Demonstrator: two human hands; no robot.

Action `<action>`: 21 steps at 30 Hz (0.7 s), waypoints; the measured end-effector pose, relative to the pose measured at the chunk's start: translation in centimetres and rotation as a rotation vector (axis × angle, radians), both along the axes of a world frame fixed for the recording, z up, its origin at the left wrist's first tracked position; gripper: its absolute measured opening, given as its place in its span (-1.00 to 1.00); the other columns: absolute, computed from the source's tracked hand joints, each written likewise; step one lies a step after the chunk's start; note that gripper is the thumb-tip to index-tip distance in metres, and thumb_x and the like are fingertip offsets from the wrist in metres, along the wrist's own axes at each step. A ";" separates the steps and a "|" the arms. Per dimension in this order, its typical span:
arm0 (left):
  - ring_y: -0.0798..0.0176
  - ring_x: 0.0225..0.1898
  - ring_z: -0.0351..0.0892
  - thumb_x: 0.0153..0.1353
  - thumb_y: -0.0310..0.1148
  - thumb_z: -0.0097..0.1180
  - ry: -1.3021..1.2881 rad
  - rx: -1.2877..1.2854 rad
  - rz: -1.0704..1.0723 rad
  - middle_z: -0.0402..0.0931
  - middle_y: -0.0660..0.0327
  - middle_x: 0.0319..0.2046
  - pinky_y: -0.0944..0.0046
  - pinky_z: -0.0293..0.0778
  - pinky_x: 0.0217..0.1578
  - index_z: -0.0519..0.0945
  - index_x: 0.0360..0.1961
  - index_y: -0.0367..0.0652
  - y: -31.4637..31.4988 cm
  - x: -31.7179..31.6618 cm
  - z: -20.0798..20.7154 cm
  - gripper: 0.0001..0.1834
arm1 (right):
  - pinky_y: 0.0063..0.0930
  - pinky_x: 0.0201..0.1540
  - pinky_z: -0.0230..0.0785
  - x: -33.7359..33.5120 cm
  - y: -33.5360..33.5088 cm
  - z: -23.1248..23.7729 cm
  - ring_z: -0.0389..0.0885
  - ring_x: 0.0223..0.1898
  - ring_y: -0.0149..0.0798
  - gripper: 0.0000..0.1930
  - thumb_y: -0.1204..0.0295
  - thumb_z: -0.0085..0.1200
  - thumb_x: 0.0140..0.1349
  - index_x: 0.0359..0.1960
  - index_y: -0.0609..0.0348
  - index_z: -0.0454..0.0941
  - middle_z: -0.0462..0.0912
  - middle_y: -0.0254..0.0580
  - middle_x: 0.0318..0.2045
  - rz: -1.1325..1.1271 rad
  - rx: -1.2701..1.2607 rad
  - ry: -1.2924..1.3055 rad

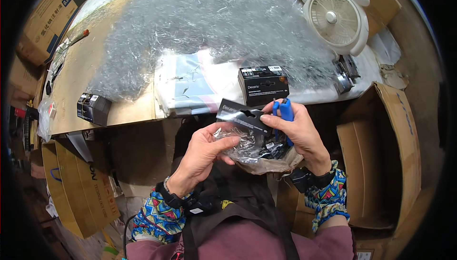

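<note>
In front of my chest, both hands hold a clear plastic bag [247,146] with dark, thin-looking contents. A black header card [233,112] with a hang hole stands at its top. My left hand [202,153] is closed on the bag's left side, the thumb pressing over the plastic. The thumb of my right hand [304,134] pinches the card's right end. That same hand also grips a blue-handled tool [285,111], whose working end is hidden. Just beyond the packet, a stack of black printed cards [264,88] rests at the table's near edge.
A large heap of shiny clear plastic bags [204,22] covers much of the table [128,117]. Another black card stack [93,107] sits at left. A white fan [333,17] stands far right. Open cardboard boxes [409,131] flank me, one [81,188] at lower left.
</note>
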State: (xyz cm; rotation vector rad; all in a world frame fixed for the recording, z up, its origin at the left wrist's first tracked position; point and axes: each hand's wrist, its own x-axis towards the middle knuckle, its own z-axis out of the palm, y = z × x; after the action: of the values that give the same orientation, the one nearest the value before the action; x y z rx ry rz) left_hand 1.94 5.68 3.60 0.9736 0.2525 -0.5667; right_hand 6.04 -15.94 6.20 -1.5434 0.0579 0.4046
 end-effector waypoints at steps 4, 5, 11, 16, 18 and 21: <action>0.39 -0.41 0.63 0.15 -0.46 0.21 0.010 0.015 -0.004 0.62 0.15 -0.29 0.50 0.59 -0.57 0.53 -0.11 -0.35 -0.5 -0.2 -0.1 -0.71 | -0.63 -0.32 0.30 0.2 0.2 -0.1 0.44 -0.39 -0.56 -0.80 0.40 0.27 0.08 -0.33 0.26 0.58 0.54 -0.43 -0.44 0.080 -0.115 -0.065; 0.40 -0.43 0.63 0.17 -0.43 0.19 0.032 0.000 0.004 0.62 0.16 -0.31 0.50 0.59 -0.58 0.55 -0.15 -0.33 -0.6 -0.2 -0.3 -0.75 | -0.63 -0.32 0.31 0.3 0.1 -0.1 0.44 -0.39 -0.56 -0.80 0.40 0.27 0.08 -0.34 0.26 0.58 0.55 -0.42 -0.45 0.100 -0.159 -0.102; 0.42 -0.47 0.61 0.25 -0.33 0.12 0.041 -0.014 0.048 0.63 0.17 -0.37 0.51 0.57 -0.59 0.59 -0.22 -0.31 -1.2 -0.5 -0.9 -0.77 | -0.66 -0.31 0.28 0.5 0.2 -0.3 0.42 -0.38 -0.57 -0.80 0.43 0.28 0.06 -0.32 0.23 0.58 0.53 -0.45 -0.44 0.107 -0.266 -0.110; 0.43 -0.47 0.61 0.23 -0.32 0.15 0.076 -0.044 0.091 0.63 0.18 -0.37 0.51 0.56 -0.59 0.60 -0.23 -0.30 -1.6 -0.7 -0.5 -0.77 | -0.65 -0.31 0.28 0.6 0.2 -0.3 0.42 -0.39 -0.57 -0.81 0.43 0.28 0.06 -0.33 0.23 0.58 0.53 -0.44 -0.44 0.123 -0.259 -0.125; 0.43 -0.47 0.61 0.22 -0.32 0.16 0.062 -0.041 0.082 0.63 0.18 -0.38 0.51 0.57 -0.59 0.60 -0.24 -0.29 -1.5 -0.7 -1.0 -0.77 | -0.64 -0.32 0.29 0.5 0.1 -0.3 0.42 -0.39 -0.56 -0.81 0.43 0.28 0.06 -0.33 0.23 0.58 0.53 -0.44 -0.44 0.136 -0.253 -0.125; 0.42 -0.48 0.61 0.21 -0.34 0.16 0.054 -0.008 0.100 0.63 0.18 -0.40 0.49 0.55 -0.62 0.62 -0.27 -0.30 -1.8 -0.7 -1.2 -0.79 | -0.60 -0.37 0.34 0.3 0.0 -0.7 0.45 -0.44 -0.56 -0.78 0.36 0.26 0.08 -0.34 0.25 0.57 0.56 -0.38 -0.51 0.157 -0.287 -0.193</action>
State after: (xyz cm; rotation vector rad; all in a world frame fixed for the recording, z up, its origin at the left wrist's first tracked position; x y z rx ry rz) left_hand 1.20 3.86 2.44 0.9336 0.3445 -0.5026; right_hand 6.35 -15.97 5.50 -1.8709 -0.1632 0.3803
